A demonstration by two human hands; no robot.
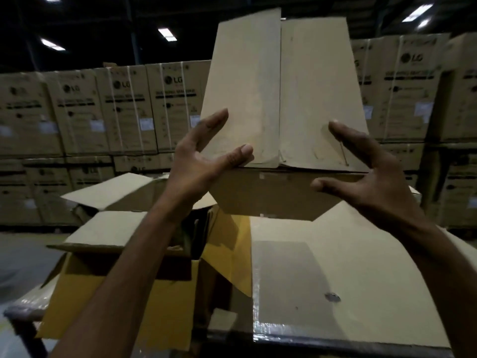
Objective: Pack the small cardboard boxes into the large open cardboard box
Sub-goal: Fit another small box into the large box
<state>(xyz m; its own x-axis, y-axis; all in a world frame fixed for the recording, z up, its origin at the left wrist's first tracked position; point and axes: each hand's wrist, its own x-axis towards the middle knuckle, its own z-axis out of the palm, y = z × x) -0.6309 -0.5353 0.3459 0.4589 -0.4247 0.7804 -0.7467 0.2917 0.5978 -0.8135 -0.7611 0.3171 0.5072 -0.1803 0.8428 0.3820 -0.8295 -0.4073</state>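
Note:
A plain cardboard box [278, 99] is up at head height in the middle of the view, its two top flaps raised. My left hand [201, 166] is spread against its lower left corner, thumb and forefinger lying straight on the left flap. My right hand [366, 177] is spread at its lower right, forefinger on the right flap and thumb on the box's side wall. Neither hand curls round it. Below, the large open cardboard box [124, 282] stands with its flaps folded out; my left forearm hides most of its inside.
A closed carton [348, 267] sealed with clear tape lies at the lower right, beside the open box. Another open flap [108, 189] shows behind. Stacks of strapped, printed cartons [77, 109] wall off the back. Grey floor [20, 254] lies to the left.

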